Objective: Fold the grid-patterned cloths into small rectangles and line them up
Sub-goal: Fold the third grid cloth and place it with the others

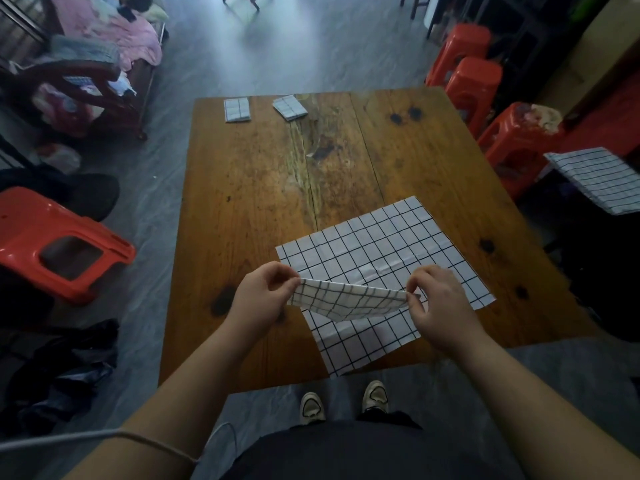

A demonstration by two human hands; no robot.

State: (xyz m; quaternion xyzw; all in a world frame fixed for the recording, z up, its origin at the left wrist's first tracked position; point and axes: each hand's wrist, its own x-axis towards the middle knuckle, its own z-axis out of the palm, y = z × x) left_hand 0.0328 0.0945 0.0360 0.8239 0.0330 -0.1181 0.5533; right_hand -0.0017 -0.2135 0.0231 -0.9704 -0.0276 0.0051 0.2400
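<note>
A white cloth with a black grid (377,244) lies spread on the near right part of the wooden table (263,188). Its near edge is lifted and stretched between my hands. My left hand (263,296) pinches the lifted edge at its left end. At the right end, my right hand (438,299) pinches the same edge. Two small folded grid cloths (237,109) (289,107) lie side by side near the table's far edge; the right one sits skewed.
More grid cloth lies in a stack (602,180) on a surface to the right of the table. Red plastic stools (474,84) stand at the far right, and another red stool (55,240) stands on the left. Clothes are heaped on furniture (97,46) at far left.
</note>
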